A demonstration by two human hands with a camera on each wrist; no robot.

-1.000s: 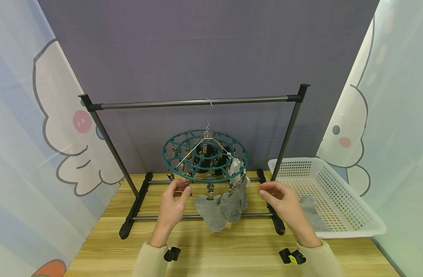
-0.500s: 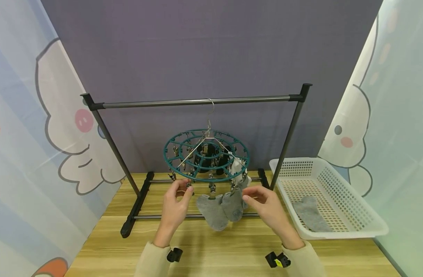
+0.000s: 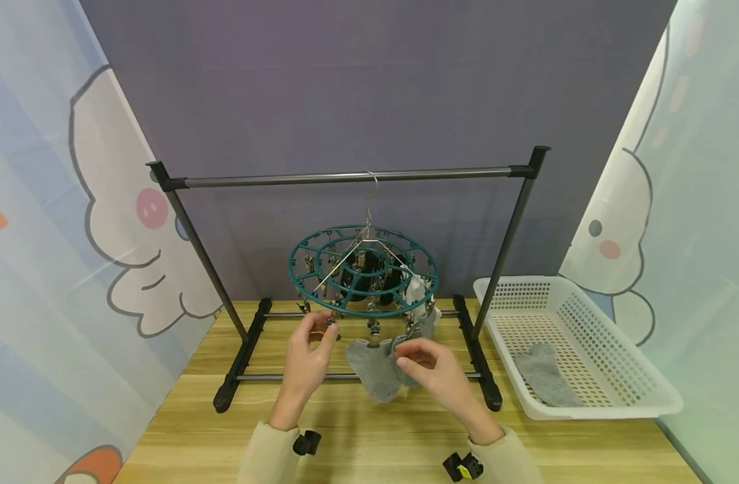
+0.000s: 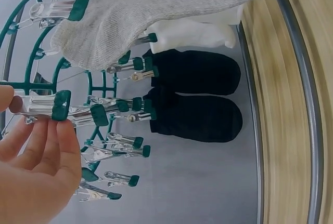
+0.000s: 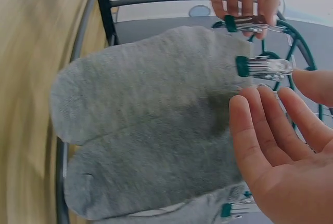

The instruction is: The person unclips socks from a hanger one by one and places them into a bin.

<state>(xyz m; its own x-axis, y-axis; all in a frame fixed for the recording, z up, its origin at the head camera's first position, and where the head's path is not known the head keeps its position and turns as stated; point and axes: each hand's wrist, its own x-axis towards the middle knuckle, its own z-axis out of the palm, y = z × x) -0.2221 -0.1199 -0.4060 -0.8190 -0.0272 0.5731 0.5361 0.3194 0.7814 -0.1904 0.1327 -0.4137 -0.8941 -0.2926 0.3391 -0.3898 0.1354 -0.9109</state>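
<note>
A round green drying hanger hangs by its hook, with metal clips around its rings. My left hand pinches a metal clip at the hanger's front left, thumb at its tail and fingers underneath. That clip holds no sock. My right hand is just in front of the hanging grey socks, fingers loosely bent. In the right wrist view its thumb and fingers lie around the tail of another clip, which grips a grey sock; contact is unclear. Beside it hangs a second grey sock.
Black socks and a white sock hang farther back. A black rack with a metal top bar carries the hanger above the wooden table. At right stands a white basket with a grey sock inside.
My right hand has moved left, from beside the rack's right leg to in front of the hanging grey socks. My left hand has stayed at its clip.
</note>
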